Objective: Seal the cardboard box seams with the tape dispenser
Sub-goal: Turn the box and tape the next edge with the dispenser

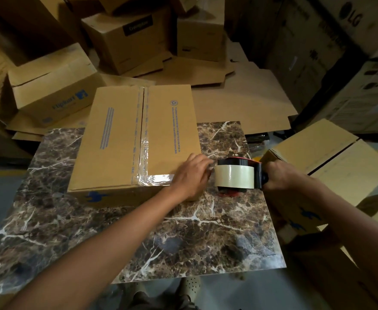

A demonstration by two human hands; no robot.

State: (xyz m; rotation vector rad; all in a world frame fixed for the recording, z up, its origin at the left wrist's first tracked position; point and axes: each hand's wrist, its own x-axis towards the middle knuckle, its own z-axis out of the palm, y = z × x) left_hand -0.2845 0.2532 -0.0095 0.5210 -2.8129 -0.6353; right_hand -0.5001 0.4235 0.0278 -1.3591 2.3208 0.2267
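A flat cardboard box (116,139) with blue print lies on the marble-patterned table (183,238). Clear tape runs down its centre seam and along the right half of its near top edge (156,179). My left hand (190,175) rests on the box's near right corner, fingers pressing at the tape where it leaves the roll. My right hand (277,175) grips the handle of a black and red tape dispenser (239,175) just right of that corner, its clear tape roll facing me.
Another cardboard box (331,166) stands at the table's right edge, close behind my right hand. More boxes (49,95) and flattened cardboard (239,101) are stacked behind and left of the table. Large appliance cartons (318,41) rise at the far right.
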